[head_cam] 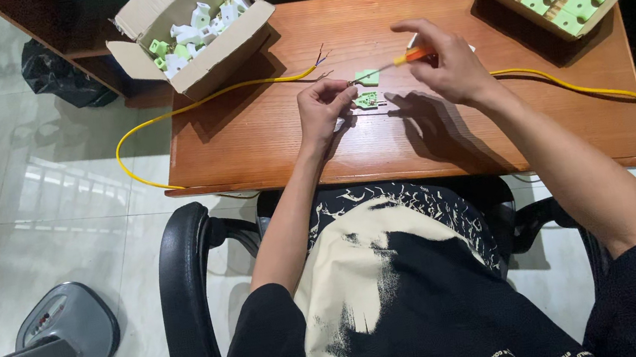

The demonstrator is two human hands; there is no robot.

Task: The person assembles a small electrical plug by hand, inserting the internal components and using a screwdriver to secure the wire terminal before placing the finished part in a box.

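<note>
On the bench (264, 140), in the head view, our left hand (323, 110) pinches a small green plug part (366, 100) between thumb and fingertips, holding it just above the wood near the bench's middle. A second green piece (367, 77) lies just beyond it. Our right hand (446, 63) is closed on a screwdriver (393, 64) with an orange handle, its thin shaft pointing left toward the pieces.

We judge the plug part light, hard and rather slick — moulded plastic, easy to lose from a fingertip pinch, so the flat sides are the place to hold it, leaving the top open to the blade. The screwdriver is stiff and slim; the handle is the only sensible hold.

A yellow cable (186, 106) runs across the bench, its bared wire ends (321, 59) lying just left of the pieces, and it trails off both sides. It is limp and could snag a wrist. Open room lies toward us, between the hands and the near edge. At the far corners stand two cardboard boxes — the left box (223, 48) with loose white and green parts, the right box (599, 10) with green pieces set in rows — well apart from the hands.
</note>
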